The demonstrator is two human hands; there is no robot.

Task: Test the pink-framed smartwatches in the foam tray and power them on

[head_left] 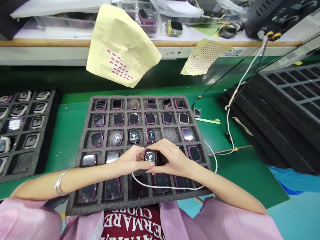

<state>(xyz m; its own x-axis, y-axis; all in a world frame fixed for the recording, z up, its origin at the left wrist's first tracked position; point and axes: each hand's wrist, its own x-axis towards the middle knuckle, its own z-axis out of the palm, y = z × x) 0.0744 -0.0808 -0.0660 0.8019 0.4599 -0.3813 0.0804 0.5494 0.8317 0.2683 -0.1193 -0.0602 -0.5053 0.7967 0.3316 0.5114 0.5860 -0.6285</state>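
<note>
A small square watch (150,156) with a lit dial face is held above the middle of a grey foam tray (127,132). My left hand (132,160) pinches it from the left, thumb along its lower edge. From the right, my right hand (170,156) holds its other side, fingers curled round its top and bottom. Purple-framed watches (118,104) fill many compartments of the tray, and a few of them show lit dials. A white cable (172,187) loops below my hands over the tray, one end close to my left hand.
A second foam tray (56,110) of light-framed watches lies at the left. Black foam trays (272,113) are stacked at the right. Yellow sticker sheets (121,43) hang from the shelf (62,42). A white cord (241,80) runs down from a black device (277,16).
</note>
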